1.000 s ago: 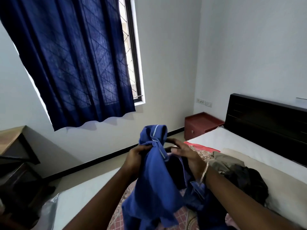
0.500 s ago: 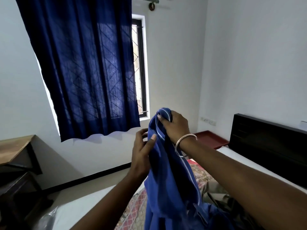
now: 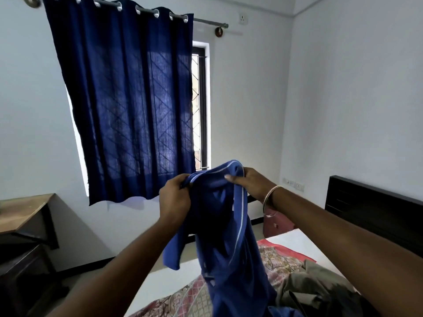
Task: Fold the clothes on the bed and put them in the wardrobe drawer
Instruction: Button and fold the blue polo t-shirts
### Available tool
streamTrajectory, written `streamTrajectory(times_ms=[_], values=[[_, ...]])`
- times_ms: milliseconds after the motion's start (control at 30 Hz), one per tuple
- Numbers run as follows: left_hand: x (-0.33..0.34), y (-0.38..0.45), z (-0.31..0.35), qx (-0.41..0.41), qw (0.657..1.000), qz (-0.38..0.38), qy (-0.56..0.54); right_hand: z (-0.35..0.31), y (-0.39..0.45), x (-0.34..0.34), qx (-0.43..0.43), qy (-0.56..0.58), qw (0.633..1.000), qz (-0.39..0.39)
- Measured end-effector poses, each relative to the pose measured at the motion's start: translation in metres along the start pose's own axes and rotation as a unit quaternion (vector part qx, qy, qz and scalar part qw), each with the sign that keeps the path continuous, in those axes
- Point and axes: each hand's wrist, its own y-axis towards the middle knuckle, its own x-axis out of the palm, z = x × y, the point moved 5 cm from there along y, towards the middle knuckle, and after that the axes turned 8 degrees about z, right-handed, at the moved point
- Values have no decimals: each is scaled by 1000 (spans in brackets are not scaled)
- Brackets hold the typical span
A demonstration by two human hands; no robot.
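Early in the task: both the left hand (image 3: pixel 175 197) and right hand (image 3: pixel 250 185) grip a blue garment (image 3: pixel 219 225) held unfolded above the bed (image 3: pixel 288 239), where other clothes (image 3: pixel 315 284) lie unfolded; no wardrobe drawer is visible.

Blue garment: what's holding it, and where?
Both hands: the left hand and right hand grip the blue garment along its top edge.
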Motion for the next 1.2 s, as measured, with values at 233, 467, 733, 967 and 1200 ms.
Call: streamTrajectory(times_ms=[233, 467, 733, 967, 1200], values=[[18, 24, 27, 51, 993, -98, -40, 28, 6, -28, -1, -74, 995, 68], [30, 20, 36, -4, 942, -306, -138, 14, 8, -20, -89, -9, 988, 128], [36, 6, 30, -41, 956, -285, -58, -22, 13, 21, -92, 12, 996, 16], [28, -6, 32, 65, 982, -176, 33, -16, 13, 12, -112, -50, 992, 5], [46, -6, 43, 49, 976, -201, 74, -17, 7, 3, -100, 6, 995, -10]])
